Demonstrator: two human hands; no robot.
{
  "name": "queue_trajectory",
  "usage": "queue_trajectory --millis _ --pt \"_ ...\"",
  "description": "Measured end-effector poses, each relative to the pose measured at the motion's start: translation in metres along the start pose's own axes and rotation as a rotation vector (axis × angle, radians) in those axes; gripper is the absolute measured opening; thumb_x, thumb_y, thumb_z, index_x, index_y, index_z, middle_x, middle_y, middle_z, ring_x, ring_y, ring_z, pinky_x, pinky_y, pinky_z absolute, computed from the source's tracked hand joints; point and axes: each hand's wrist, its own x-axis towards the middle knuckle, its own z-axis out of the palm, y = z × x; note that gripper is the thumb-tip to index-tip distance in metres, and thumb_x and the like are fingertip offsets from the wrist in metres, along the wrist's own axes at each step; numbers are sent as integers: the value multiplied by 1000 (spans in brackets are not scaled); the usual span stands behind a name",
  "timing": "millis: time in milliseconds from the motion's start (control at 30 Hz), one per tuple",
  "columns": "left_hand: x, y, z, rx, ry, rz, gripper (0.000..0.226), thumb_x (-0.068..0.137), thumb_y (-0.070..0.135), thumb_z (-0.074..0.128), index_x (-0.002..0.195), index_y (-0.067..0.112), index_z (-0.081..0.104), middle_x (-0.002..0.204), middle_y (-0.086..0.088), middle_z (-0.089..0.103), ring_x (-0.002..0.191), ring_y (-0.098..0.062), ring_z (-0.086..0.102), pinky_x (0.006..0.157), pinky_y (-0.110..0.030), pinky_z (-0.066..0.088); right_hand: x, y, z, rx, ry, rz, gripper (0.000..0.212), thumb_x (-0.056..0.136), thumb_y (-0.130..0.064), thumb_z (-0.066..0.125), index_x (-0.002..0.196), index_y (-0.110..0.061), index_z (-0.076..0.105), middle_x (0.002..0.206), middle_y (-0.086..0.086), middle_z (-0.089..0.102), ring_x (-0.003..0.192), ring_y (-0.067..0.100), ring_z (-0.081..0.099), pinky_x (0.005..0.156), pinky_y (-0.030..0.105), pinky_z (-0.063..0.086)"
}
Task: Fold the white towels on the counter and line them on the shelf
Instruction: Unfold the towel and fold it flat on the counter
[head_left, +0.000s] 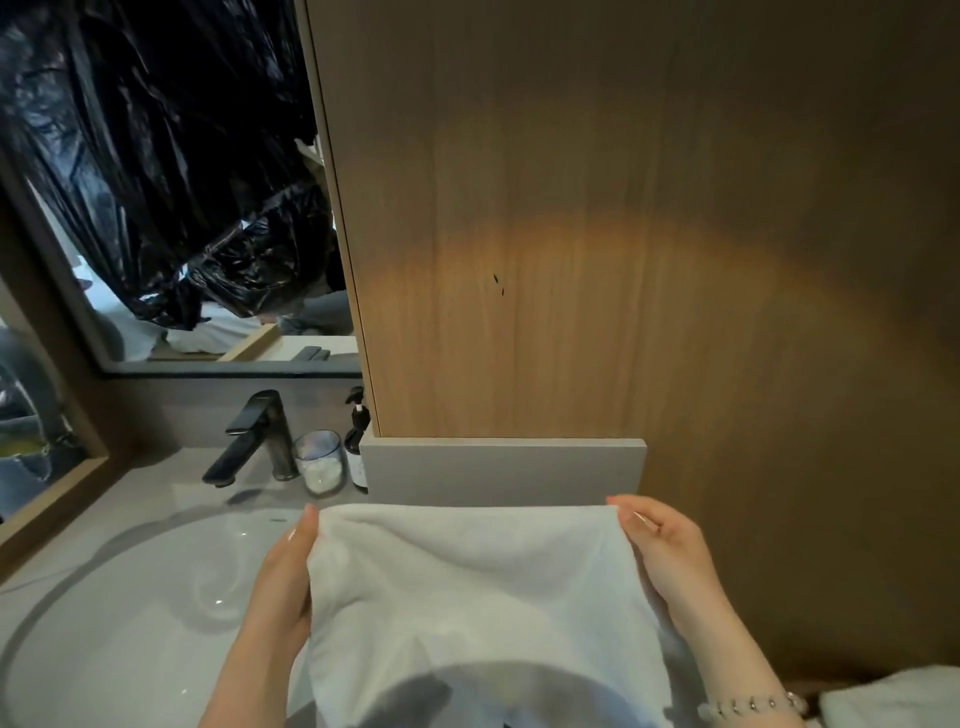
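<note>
A white towel (467, 587) hangs stretched between my two hands in front of me, over the counter edge beside the sink. My left hand (285, 566) grips its upper left corner, thumb on top. My right hand (660, 545) grips the upper right corner; a bead bracelet sits on that wrist. The towel's lower part drops out of view at the bottom. A second white towel (893, 696) lies at the bottom right corner. No shelf shows in this view.
A round white sink (130, 613) fills the lower left. Behind it stand a dark faucet (254, 441), a glass cup (319, 462) and a dark pump bottle (357, 441). A grey ledge (504, 467) and wood panel (623, 234) rise ahead; a mirror (156, 182) hangs at left.
</note>
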Motion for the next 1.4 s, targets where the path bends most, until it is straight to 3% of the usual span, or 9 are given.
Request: queue_trajectory --millis 133,267,433,533,667,933,1167,1300,1400 --pt "-3 0 31 69 64 145 35 97 39 45 95 8 61 97 -18 67 93 -33 64 87 -46 51 -3 0 13 -17 -77 -52 20 90 -2 57 81 -16 68 85 2 69 74 13 62 56 11 47" --pt "-24 -5 78 314 -78 401 28 97 26 48 75 9 48 64 -7 50 52 -12 52 46 -15 41 -9 6 42 -69 -203 -109 25 88 -1 60 77 -21 70 82 -7 70 75 8 64 59 8 45" --pt "-28 -28 104 593 -394 457 33 76 55 63 96 29 56 85 11 67 81 -4 62 67 -7 42 -14 4 66 -10 -295 -170 32 87 6 57 72 -19 70 69 -8 72 67 -1 65 63 10 47" --pt "-26 -31 101 620 -468 435 47 50 64 63 76 24 62 62 12 65 59 -1 58 56 -13 42 -7 5 65 8 -258 -167 35 87 6 57 72 -23 70 67 -11 71 67 -1 65 65 12 48" --pt "-18 -30 93 611 -395 464 48 48 60 65 51 17 45 48 8 37 48 -6 32 46 -18 25 -2 8 63 -95 -311 -218 32 85 -1 63 74 -31 69 72 -18 69 72 -7 63 69 6 45" --pt "-8 -18 76 561 -274 489 50 47 53 68 54 8 50 48 5 40 47 -5 36 45 -17 29 14 11 39 -282 -437 -243 23 82 -17 71 68 -35 70 79 -18 72 83 0 65 81 13 47" --pt "16 -6 30 686 -31 478 55 69 36 79 61 -11 51 55 -6 46 52 -13 40 48 -21 31 25 25 14 -309 -404 -208 17 85 -8 66 80 -24 69 52 -26 58 57 -10 55 59 7 37" --pt "18 -5 18 769 41 440 40 78 29 76 55 3 56 53 -1 55 56 -17 49 49 -15 34 24 30 23 -289 -427 -234 19 88 -3 61 81 -19 68 53 -22 59 55 -7 54 58 7 37" --pt "12 6 27 874 -42 476 20 78 47 67 83 28 65 87 12 66 87 -9 57 75 -19 39 22 32 31 -279 -426 -260 22 88 -2 60 77 -20 66 54 -20 59 55 -6 53 59 8 36"
